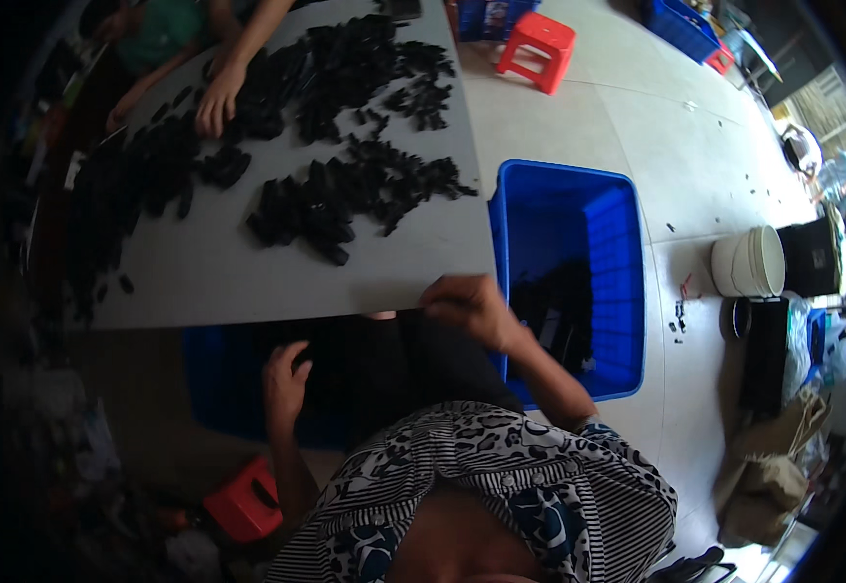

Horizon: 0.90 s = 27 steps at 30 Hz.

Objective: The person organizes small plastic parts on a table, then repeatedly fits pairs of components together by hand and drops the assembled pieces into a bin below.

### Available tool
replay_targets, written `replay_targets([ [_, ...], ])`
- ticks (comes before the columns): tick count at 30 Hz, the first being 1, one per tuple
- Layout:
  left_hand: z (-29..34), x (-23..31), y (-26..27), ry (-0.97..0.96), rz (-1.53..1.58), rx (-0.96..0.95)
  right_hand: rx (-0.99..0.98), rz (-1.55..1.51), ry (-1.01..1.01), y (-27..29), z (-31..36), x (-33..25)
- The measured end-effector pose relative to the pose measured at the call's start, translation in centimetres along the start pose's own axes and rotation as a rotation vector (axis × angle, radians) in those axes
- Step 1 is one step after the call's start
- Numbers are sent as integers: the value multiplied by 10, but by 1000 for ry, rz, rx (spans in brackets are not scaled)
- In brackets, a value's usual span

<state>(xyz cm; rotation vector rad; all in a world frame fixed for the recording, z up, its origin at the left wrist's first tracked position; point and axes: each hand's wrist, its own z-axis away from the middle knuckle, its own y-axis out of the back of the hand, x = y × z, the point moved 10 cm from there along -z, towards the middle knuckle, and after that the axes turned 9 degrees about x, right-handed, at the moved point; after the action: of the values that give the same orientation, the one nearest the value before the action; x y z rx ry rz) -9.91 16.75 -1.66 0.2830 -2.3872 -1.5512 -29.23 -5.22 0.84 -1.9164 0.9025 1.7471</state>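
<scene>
My left hand [286, 381] hangs just below the table's front edge, over a blue bin [211, 389] that is largely in shadow. Its thumb and fingers are apart, and nothing shows between them. At the front right corner of the grey table [384, 282], my right hand [470, 303] has its fingers curled in, slightly blurred; whatever they may hold is hidden. Small black parts [316, 209] lie in a loose pile beyond my hands. A larger heap of black pieces [345, 73] covers the far side, and more black pieces [102, 228] run down the left edge.
Right of the table stands a blue crate [617, 291] with dark items inside. Another person's hand [219, 102] reaches onto the far left of the table. A red stool [540, 51], a white bucket [748, 262] and a red container [245, 502] stand around.
</scene>
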Motion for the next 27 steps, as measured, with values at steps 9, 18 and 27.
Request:
replay_targets([
  [9, -132, 43, 3, 122, 358, 95, 203, 589, 331, 14, -84, -18],
  [18, -134, 26, -38, -48, 208, 166, 201, 917, 792, -56, -87, -1],
  [27, -130, 64, -10, -254, 262, 294, 176, 762, 908, -54, -70, -20],
])
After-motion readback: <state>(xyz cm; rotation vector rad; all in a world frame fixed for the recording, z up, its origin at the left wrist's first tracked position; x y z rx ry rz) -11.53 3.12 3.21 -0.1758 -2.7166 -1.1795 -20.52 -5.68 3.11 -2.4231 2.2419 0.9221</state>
